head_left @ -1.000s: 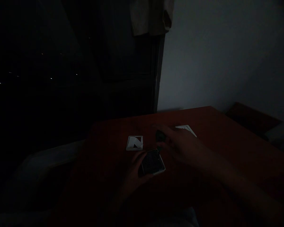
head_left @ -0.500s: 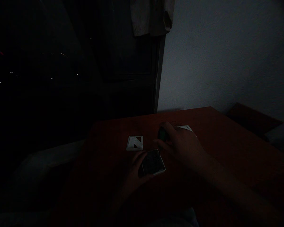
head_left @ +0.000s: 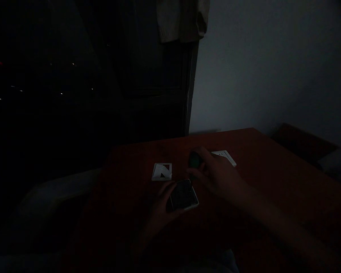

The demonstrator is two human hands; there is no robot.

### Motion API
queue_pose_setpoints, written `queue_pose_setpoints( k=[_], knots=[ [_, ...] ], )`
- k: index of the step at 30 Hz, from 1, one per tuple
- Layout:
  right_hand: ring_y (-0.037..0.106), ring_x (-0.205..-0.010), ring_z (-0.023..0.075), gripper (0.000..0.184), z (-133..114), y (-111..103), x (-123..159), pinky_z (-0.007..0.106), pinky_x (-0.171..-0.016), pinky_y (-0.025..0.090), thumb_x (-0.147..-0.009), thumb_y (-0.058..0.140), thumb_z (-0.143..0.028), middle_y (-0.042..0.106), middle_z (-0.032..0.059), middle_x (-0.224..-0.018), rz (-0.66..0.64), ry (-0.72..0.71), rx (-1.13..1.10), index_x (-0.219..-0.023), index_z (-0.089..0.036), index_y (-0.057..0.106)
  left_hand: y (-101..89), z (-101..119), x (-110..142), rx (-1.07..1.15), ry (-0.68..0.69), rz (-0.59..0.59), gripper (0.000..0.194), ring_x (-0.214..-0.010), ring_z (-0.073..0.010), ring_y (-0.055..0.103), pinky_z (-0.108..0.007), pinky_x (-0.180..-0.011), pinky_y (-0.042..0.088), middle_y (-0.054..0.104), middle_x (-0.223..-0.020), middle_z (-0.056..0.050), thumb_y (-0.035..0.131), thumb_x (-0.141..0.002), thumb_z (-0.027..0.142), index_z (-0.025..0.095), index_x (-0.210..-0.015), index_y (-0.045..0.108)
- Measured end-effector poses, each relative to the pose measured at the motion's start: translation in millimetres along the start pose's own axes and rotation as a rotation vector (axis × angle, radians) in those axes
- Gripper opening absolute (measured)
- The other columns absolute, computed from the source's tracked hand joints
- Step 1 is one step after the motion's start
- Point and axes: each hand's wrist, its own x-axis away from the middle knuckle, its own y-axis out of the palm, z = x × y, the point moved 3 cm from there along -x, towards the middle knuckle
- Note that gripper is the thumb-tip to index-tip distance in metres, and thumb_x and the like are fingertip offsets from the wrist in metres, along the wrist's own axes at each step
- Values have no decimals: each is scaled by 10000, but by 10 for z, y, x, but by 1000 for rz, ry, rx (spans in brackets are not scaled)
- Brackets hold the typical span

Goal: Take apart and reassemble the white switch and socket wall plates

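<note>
In dim light, my left hand (head_left: 162, 204) grips a square wall-socket unit (head_left: 184, 195) by its sides, thumb on the near edge and fingers on the far left. Its upturned face is dark, with a thin white rim. Over its far right corner, my right hand (head_left: 216, 168) is closed round the green handle of a screwdriver (head_left: 194, 160). The shaft points down to that corner; whether the tip touches is too dark to tell. A white square frame (head_left: 157, 172) with triangular gaps lies beyond my left hand. Partly behind my right hand lies a white slotted plate (head_left: 229, 157).
Everything rests on a reddish-brown table (head_left: 272, 170). A pale wall (head_left: 258, 68) rises behind it, with a dark window frame (head_left: 191, 87) to the left. Cloth (head_left: 182, 22) hangs above. A lower brown surface (head_left: 304, 140) stands beyond the right edge.
My right hand has turned slightly round the screwdriver handle and shows more of the slotted plate behind it. My left hand and the socket unit stay in nearly the same place.
</note>
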Motion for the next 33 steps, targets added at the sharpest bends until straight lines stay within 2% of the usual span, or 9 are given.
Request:
queue_pose_setpoints(
  k=[5, 9, 13, 16, 19, 22, 25, 28, 33],
  knots=[
    [619, -654, 191, 285, -31, 16, 17, 271, -547, 388, -876, 577, -356, 663, 57, -829, 25, 5, 35, -1090, -183, 502, -3, 5, 2, 3, -13, -4, 689, -1323, -280, 397, -438, -1107, 344, 407, -1447, -79, 727, -737, 288, 265, -1365, 443],
    [629, -699, 185, 269, 8, -25, 18, 279, -603, 423, -846, 609, -331, 674, 36, -843, 42, 14, -59, -1067, -206, 522, 5, -20, 13, 4, 0, 5, 686, -1329, -278, 389, -444, -1110, 337, 399, -1454, -86, 724, -751, 310, 265, -1370, 434],
    [615, -684, 174, 265, 257, -81, 56, 276, -592, 445, -796, 648, -340, 665, 33, -826, 215, 152, -226, -1004, -208, 550, 15, -46, 22, -18, 1, 0, 718, -1338, -281, 381, -443, -1111, 335, 380, -1471, -89, 740, -737, 313, 263, -1380, 422],
    [620, -754, 189, 296, 503, -39, 158, 300, -647, 480, -779, 671, -381, 655, 41, -884, 348, 282, -469, -995, -217, 552, -42, -27, 35, -60, 16, 33, 703, -1345, -289, 372, -452, -1105, 340, 382, -1473, -82, 733, -742, 331, 275, -1374, 430],
    [614, -738, 164, 274, 711, 128, 324, 301, -681, 497, -771, 690, -382, 638, 14, -894, 395, 416, -805, -950, -229, 549, -202, -52, 76, -155, -44, 119, 548, -1315, -269, 414, -440, -1088, 360, 440, -1428, -67, 642, -814, 348, 277, -1331, 474],
    [622, -747, 148, 265, 859, 384, 545, 260, -682, 506, -720, 745, -354, 621, -23, -820, 431, 592, -1141, -884, -235, 574, -439, -188, 155, -325, -197, 202, 368, -1175, -260, 542, -433, -1015, 426, 564, -1275, -77, 509, -890, 361, 237, -1232, 559],
    [646, -793, 156, 293, 931, 679, 771, 266, -715, 540, -689, 773, -352, 636, -18, -893, 411, 825, -1442, -917, -237, 629, -660, -371, 239, -468, -336, 213, 342, -1081, -262, 590, -437, -958, 453, 597, -1206, -85, 431, -922, 350, 208, -1196, 579],
    [648, -780, 142, 288, 931, 872, 916, 245, -716, 552, -692, 783, -356, 640, -25, -902, 405, 942, -1505, -929, -245, 663, -773, -471, 280, -509, -348, 146, 310, -1098, -252, 573, -412, -963, 444, 586, -1214, -84, 448, -905, 299, 201, -1162, 590],
    [649, -797, 146, 245, 875, 1002, 957, 244, -747, 550, -712, 774, -373, 641, -20, -874, 370, 999, -1495, -896, -242, 678, -762, -440, 269, -458, -196, 78, 192, -971, -222, 599, -370, -881, 479, 620, -1032, -45, 446, -881, 238, 232, -911, 635]
  ],
)
